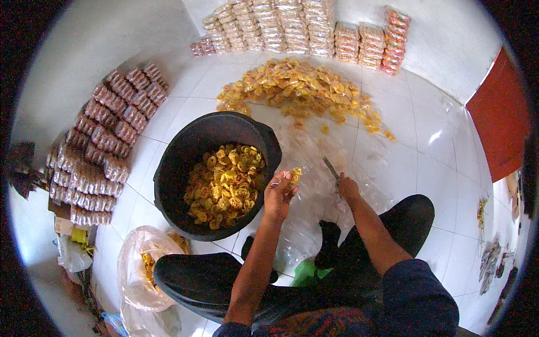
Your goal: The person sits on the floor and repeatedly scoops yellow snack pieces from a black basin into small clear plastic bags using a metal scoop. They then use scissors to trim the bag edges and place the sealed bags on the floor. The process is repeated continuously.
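Note:
My left hand (277, 197) is raised beside the rim of a black bucket (214, 122), its fingers pinching a small yellow packaged snack (296, 175). Inside the bucket lies a heap of yellow curled snacks (229, 185). To the right, my right hand (348, 186) grips a knife (331, 167), its tip angled up and to the left. Beneath both hands, clear plastic sheeting (303, 227) spreads over the tiles. Past it, a wide pile of yellow snacks in clear wrap (299, 84) curves across the floor.
Stacked packets line the wall at left (111, 122) and back (286, 27). An open clear plastic bag (134, 252) with yellow snacks sits by my left knee. Green plastic (304, 273) lies between my legs. A reddish-brown panel (501, 122) stands at right.

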A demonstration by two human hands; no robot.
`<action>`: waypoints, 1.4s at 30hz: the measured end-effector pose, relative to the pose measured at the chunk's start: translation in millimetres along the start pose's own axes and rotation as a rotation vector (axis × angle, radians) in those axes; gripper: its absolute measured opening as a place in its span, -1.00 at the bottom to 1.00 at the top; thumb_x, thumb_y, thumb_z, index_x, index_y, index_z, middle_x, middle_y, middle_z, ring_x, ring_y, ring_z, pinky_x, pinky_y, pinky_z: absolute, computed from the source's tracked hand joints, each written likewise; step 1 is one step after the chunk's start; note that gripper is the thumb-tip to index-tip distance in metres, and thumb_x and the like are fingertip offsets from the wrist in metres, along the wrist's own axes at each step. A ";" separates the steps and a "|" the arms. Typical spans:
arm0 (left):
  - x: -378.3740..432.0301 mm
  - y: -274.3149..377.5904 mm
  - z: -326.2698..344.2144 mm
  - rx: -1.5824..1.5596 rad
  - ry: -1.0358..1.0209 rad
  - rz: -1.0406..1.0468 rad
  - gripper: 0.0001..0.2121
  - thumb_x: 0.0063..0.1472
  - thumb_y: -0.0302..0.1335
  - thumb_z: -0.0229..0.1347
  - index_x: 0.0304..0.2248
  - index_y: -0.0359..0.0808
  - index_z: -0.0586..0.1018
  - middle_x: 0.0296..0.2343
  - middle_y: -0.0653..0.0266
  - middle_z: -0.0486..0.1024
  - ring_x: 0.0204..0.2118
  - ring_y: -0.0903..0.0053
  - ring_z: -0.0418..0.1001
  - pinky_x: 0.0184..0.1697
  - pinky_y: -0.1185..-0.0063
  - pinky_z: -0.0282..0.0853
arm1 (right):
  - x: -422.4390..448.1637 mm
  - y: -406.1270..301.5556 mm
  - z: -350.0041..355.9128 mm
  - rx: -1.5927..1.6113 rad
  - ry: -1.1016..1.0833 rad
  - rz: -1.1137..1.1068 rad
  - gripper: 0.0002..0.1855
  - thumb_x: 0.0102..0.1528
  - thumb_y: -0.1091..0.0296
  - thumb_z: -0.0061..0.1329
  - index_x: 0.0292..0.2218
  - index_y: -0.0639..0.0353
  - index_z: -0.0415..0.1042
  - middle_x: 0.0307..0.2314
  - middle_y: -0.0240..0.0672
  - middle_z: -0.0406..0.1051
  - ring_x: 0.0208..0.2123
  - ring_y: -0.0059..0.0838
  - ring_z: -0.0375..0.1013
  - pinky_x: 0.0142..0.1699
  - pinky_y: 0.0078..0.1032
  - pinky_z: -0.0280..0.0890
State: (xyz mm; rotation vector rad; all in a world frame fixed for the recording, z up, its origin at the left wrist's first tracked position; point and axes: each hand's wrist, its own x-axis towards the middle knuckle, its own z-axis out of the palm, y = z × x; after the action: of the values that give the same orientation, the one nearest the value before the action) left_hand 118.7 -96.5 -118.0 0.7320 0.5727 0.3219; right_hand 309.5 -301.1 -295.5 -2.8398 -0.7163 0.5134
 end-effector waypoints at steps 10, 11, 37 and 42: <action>-15.2 50.2 13.7 0.026 -0.018 0.095 -0.72 0.15 -0.37 0.06 -0.13 -0.19 0.44 -0.27 0.49 0.44 -0.36 0.72 0.35 -0.42 0.74 0.25 | 18.0 -6.3 -109.7 0.523 -0.354 0.150 -0.77 -0.10 0.25 0.05 -0.56 0.26 0.41 -0.68 -0.21 0.42 -0.73 -0.54 0.33 -0.63 -0.58 0.22; -14.2 54.8 9.4 -0.002 -0.041 0.108 -0.71 0.14 -0.38 0.08 -0.13 -0.20 0.44 -0.29 0.48 0.45 -0.36 0.73 0.37 -0.43 0.74 0.28 | 16.5 -10.5 -124.5 0.608 -0.384 0.066 -0.79 -0.09 0.28 0.04 -0.53 0.26 0.40 -0.68 -0.23 0.41 -0.73 -0.56 0.32 -0.64 -0.57 0.20; -35.4 81.9 24.5 0.354 -0.076 0.196 -0.77 0.10 -0.37 0.13 -0.25 -0.23 0.48 -0.34 0.43 0.48 -0.37 0.68 0.38 -0.44 0.68 0.31 | -100.9 -129.1 -210.6 0.963 -0.909 -0.750 -0.68 0.02 0.52 -0.09 -0.19 0.05 0.14 -0.34 -0.32 0.31 -0.57 -0.64 0.28 -0.41 -0.61 0.29; -32.3 79.7 27.1 0.335 -0.112 0.206 -0.74 0.08 -0.45 0.15 -0.22 -0.30 0.47 -0.36 0.37 0.51 -0.39 0.68 0.46 -0.48 0.70 0.39 | -93.7 -123.3 -204.6 1.077 -1.014 -0.585 -0.65 -0.03 0.40 0.09 -0.24 0.09 0.20 -0.40 -0.33 0.34 -0.35 -0.46 0.40 -0.28 -0.48 0.37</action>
State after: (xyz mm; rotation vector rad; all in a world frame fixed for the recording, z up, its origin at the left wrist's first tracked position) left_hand 102.7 -69.8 -33.4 1.1297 0.4494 0.3778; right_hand 254.6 -255.1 -49.1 -1.1945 -0.9205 1.5979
